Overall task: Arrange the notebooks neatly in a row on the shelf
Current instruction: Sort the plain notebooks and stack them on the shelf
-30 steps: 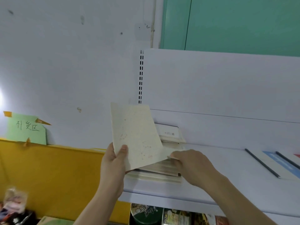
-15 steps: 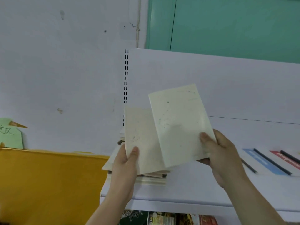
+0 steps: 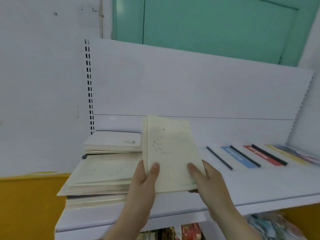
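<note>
Two thin cream notebooks [image 3: 170,151] are held together, one behind the other, upright above the white shelf [image 3: 225,189]. My left hand [image 3: 144,184] grips their lower left edge, thumb on the front cover. My right hand [image 3: 207,179] grips the lower right edge. To the left, a messy pile of cream notebooks [image 3: 102,175] lies flat on the shelf, with a smaller stack [image 3: 114,142] behind it against the back panel.
Notebooks with black spines and blue, red and yellow covers [image 3: 249,157] lie in a row on the shelf's right part. A slotted upright [image 3: 89,87] stands at the shelf's left end. Colourful items [image 3: 188,231] fill the shelf below. A yellow board [image 3: 26,205] is at lower left.
The two notebooks, held apart half a second ago, are now brought together into one stack and lowered. The view has swung right, showing more of the shelf.
</note>
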Motion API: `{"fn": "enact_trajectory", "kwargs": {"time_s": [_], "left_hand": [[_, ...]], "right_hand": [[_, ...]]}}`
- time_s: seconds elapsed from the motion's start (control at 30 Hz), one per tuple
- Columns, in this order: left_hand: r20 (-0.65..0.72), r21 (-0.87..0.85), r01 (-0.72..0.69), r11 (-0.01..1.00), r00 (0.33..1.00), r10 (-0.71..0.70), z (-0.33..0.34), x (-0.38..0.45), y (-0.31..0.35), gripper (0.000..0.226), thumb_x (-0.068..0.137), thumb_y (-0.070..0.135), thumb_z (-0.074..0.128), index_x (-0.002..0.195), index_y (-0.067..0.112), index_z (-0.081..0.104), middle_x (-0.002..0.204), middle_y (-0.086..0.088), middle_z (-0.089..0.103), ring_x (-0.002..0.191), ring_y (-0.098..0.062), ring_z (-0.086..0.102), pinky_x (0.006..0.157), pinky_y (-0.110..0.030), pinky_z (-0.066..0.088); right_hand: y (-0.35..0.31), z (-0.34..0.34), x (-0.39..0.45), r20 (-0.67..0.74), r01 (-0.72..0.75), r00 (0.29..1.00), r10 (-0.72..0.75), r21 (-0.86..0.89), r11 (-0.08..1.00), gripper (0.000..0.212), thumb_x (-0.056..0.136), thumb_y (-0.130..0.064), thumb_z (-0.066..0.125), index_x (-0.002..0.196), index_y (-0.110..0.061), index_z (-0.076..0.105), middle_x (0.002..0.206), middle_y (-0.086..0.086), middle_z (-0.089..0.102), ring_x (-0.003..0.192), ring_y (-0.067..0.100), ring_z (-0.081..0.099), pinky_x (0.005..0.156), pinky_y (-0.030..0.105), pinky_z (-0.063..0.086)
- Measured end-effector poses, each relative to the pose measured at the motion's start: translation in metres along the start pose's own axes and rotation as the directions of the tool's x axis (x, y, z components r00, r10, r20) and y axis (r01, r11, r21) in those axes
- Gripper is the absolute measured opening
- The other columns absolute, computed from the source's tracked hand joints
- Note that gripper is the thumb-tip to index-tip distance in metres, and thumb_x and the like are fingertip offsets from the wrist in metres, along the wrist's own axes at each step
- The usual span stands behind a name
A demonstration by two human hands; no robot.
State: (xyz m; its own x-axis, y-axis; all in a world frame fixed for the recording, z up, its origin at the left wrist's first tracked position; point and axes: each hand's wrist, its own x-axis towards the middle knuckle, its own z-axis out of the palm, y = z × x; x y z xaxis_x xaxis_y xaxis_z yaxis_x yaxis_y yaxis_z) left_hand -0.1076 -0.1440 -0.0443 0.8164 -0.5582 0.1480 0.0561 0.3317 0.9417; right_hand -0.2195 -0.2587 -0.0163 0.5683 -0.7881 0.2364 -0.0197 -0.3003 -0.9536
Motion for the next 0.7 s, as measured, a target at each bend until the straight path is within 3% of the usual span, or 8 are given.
{"fn": "enact_trajectory", "kwargs": {"time_s": [0.1,0.17,0.3,0.37,0.43,0.5,0.57,0.7], "left_hand": [[0.05,0.039,0.073,0.997,0.996,-0.075,0.03,0.008,-0.014,0.017,0.102,0.039,0.049,0.115,0.036,0.06,0.103,0.012,0.072,0.102,-0.018,0.068,0.086,-0.048,0.059],[0.033,0.137,0.057,0.989,0.998,-0.062,0.052,0.016,-0.025,0.017,0.102,0.041,0.047,0.11,0.033,0.059,0.102,0.008,0.07,0.1,-0.018,0.066,0.085,-0.049,0.058],[-0.004,0.424,-0.057,0.904,0.998,0.065,0.096,0.036,-0.046,0.017,0.105,0.036,0.039,0.105,0.024,0.05,0.096,0.011,0.061,0.085,-0.004,0.059,0.066,-0.023,0.051],[0.017,0.562,-0.102,0.821,0.994,0.112,0.118,0.054,-0.062,0.012,0.106,0.032,0.038,0.111,0.023,0.044,0.097,0.018,0.055,0.081,0.0,0.055,0.06,-0.016,0.046],[0.01,0.654,-0.132,0.744,0.986,0.166,0.139,0.078,-0.081,0.014,0.104,0.027,0.041,0.118,0.026,0.04,0.101,0.017,0.055,0.083,0.001,0.055,0.064,-0.018,0.046],[0.001,0.728,-0.142,0.671,0.979,0.206,0.154,0.1,-0.102,0.019,0.102,0.026,0.043,0.121,0.022,0.043,0.108,0.007,0.058,0.088,-0.01,0.058,0.071,-0.026,0.047],[-0.011,0.785,-0.108,0.61,0.982,0.189,0.165,0.119,-0.12,0.024,0.102,0.028,0.044,0.123,0.016,0.047,0.109,0.0,0.06,0.091,-0.015,0.057,0.075,-0.028,0.046],[-0.028,0.877,-0.026,0.48,0.994,0.104,0.178,0.145,-0.142,0.029,0.103,0.03,0.041,0.124,0.011,0.048,0.113,-0.006,0.058,0.094,-0.017,0.053,0.077,-0.026,0.038]], "right_hand": [[0.011,-0.029,0.011,0.031,0.048,0.999,-0.044,-0.131,0.99,0.015,0.098,-0.028,0.047,0.105,-0.038,0.056,0.083,-0.003,0.067,0.064,0.015,0.065,0.054,0.026,0.054],[0.02,-0.049,0.024,0.032,0.058,0.998,-0.054,-0.184,0.981,0.025,0.096,-0.022,0.044,0.108,-0.041,0.054,0.086,-0.007,0.066,0.067,0.014,0.063,0.053,0.025,0.053],[0.042,-0.09,0.062,0.033,0.078,0.997,-0.071,-0.256,0.964,0.025,0.091,-0.017,0.049,0.1,-0.038,0.06,0.083,-0.016,0.065,0.075,0.011,0.061,0.055,0.028,0.055],[0.055,-0.108,0.087,0.054,0.127,0.992,-0.116,-0.319,0.939,0.025,0.092,-0.019,0.053,0.099,-0.042,0.059,0.084,-0.022,0.066,0.079,0.0,0.061,0.059,0.02,0.052],[0.07,-0.123,0.115,0.1,0.173,0.984,-0.145,-0.392,0.904,0.028,0.094,-0.022,0.055,0.104,-0.048,0.051,0.09,-0.029,0.061,0.084,-0.006,0.059,0.063,0.012,0.045],[0.088,-0.134,0.142,0.15,0.218,0.974,-0.168,-0.448,0.867,0.029,0.094,-0.026,0.057,0.112,-0.047,0.048,0.098,-0.027,0.061,0.092,-0.004,0.059,0.071,0.014,0.047],[0.107,-0.143,0.168,0.193,0.269,0.961,-0.198,-0.484,0.833,0.032,0.092,-0.027,0.058,0.12,-0.042,0.05,0.104,-0.021,0.062,0.095,0.0,0.058,0.078,0.021,0.049],[0.142,-0.151,0.209,0.29,0.341,0.934,-0.207,-0.559,0.756,0.037,0.09,-0.033,0.058,0.125,-0.033,0.047,0.104,-0.011,0.062,0.096,0.008,0.056,0.075,0.021,0.047]]}}
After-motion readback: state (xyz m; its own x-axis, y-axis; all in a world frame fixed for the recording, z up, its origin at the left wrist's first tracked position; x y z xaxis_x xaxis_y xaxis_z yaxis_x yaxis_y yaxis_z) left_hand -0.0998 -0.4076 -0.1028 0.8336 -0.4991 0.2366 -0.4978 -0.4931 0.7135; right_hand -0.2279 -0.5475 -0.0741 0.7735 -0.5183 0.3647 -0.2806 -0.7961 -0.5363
